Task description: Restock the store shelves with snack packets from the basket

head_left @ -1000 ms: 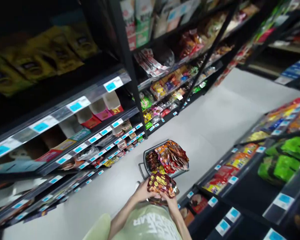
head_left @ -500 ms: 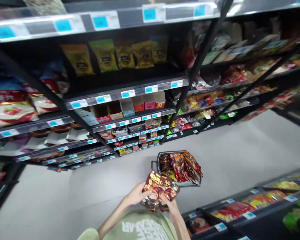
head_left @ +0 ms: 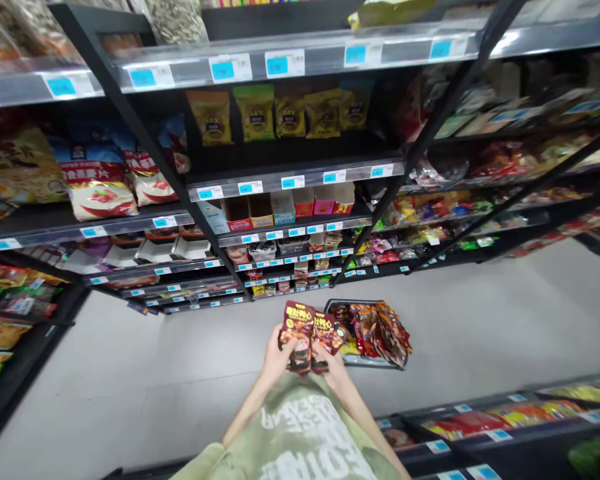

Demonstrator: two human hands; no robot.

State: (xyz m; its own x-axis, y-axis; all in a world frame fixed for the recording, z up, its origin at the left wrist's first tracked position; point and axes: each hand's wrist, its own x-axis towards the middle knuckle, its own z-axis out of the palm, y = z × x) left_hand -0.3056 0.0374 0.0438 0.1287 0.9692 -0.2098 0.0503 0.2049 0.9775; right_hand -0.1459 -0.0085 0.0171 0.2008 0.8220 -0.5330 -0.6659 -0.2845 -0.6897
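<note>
Both of my hands hold a stack of dark red snack packets (head_left: 307, 331) in front of my chest. My left hand (head_left: 276, 358) grips the stack's left side with fingers closed. On the right side, my right hand (head_left: 334, 369) clasps the packets from below. Just beyond the packets a grey shopping basket (head_left: 367, 361) sits on the floor, filled with several more red and orange packets (head_left: 380, 327).
Black shelving with blue price tags (head_left: 260, 188) runs along the far side of the aisle, stocked with yellow bags (head_left: 275, 113), small boxes (head_left: 290, 207) and snack packs. A lower shelf (head_left: 480, 427) stands at the near right. Grey floor (head_left: 130, 380) lies between.
The view swung left and upward, bringing the upper shelves into sight. My hands have raised the packets and turned them more upright; the basket stays on the floor.
</note>
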